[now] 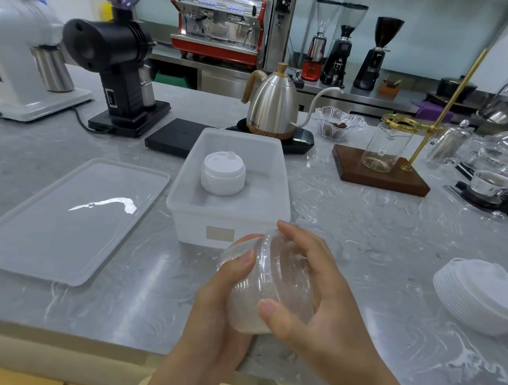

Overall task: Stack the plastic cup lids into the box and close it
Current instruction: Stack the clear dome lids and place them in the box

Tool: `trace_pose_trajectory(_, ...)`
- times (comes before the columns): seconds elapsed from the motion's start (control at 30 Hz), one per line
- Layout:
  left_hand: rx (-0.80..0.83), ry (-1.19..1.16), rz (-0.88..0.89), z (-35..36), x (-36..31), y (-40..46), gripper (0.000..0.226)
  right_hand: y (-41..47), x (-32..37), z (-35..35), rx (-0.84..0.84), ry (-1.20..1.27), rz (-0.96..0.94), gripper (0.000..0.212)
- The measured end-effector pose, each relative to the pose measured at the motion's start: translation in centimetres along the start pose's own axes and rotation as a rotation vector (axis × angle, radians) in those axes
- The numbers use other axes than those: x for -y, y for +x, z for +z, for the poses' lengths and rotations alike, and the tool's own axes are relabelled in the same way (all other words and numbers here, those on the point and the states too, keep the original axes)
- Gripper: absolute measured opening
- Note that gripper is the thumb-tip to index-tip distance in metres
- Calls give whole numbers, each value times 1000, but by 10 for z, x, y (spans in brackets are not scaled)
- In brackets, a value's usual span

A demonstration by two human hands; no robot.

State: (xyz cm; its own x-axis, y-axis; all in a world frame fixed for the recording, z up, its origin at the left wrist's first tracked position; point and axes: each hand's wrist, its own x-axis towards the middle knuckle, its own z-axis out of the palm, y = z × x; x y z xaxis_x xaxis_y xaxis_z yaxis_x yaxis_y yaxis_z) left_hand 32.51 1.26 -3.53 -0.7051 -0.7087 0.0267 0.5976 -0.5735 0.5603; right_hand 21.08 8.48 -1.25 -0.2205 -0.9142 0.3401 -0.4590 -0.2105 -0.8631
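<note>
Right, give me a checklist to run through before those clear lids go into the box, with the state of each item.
1. Grip on the clear lid stack: left hand and right hand both curl round it. Ok.
2. Box open: its lid lies flat on the counter to the left, apart from it. Ok.
3. Free space inside: one white lid stack stands near the middle, with bare floor around it. Ok.
4. Clear lids nested evenly: too transparent to judge. Cannot tell.
5. All lids packed: another white stack sits on the counter at right. Not ok.
</note>
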Motion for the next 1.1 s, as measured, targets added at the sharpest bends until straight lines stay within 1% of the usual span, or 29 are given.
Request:
trace_pose_trajectory(0.13,15,21,-10,-1,0,0,67,-1,4,-2,14,11,12,79)
trace_pose_trajectory(0.23,26,48,2,-1,2,-1,72,0,8,-1,-5,58,9,80)
trace_pose_trajectory(0.3,12,6,5,-1,2,-2,78,1,8,3,-7,61,-3,79)
trace_pose_trajectory(0.37,14,-50,4,-2,0,-3,82,2,9,5,38,28,-30,79)
trace_pose_trajectory(0.43,37,-74,-2,-2,-2,-5,78,2,10,4,113,-19,-50,79)
trace_pose_trajectory(0.53,98,-123,-72,0,-3,-10,69,0,13,-5,235,-118,-52,81)
trace_pose_trajectory(0.63,156,-234,-169,6,-3,-14,69,1,17,-15,310,-178,-78,81)
trace_pose_trajectory(0.73,183,-253,-191,11,-3,-17,71,4,23,-18,364,-221,-88,82)
trace_pose_trajectory(0.83,218,-184,-139,19,-13,-16,71,8,27,-13,345,-321,-174,83)
trace_pose_trajectory(0.9,147,-39,-51,24,-25,-12,81,23,28,1,228,-341,-239,67)
trace_pose_trajectory(0.97,108,42,22,33,-42,-8,80,38,35,2,130,-158,-193,46)
trace_pose_trajectory(1.0,120,80,65,38,-51,-5,74,49,43,1,116,-2,-109,44)
trace_pose_trajectory(1.03,137,107,96,44,-58,-2,67,58,51,-1,153,125,-73,41)
trace_pose_trajectory(1.1,164,159,155,54,-74,6,47,65,66,-8,148,257,-64,45)
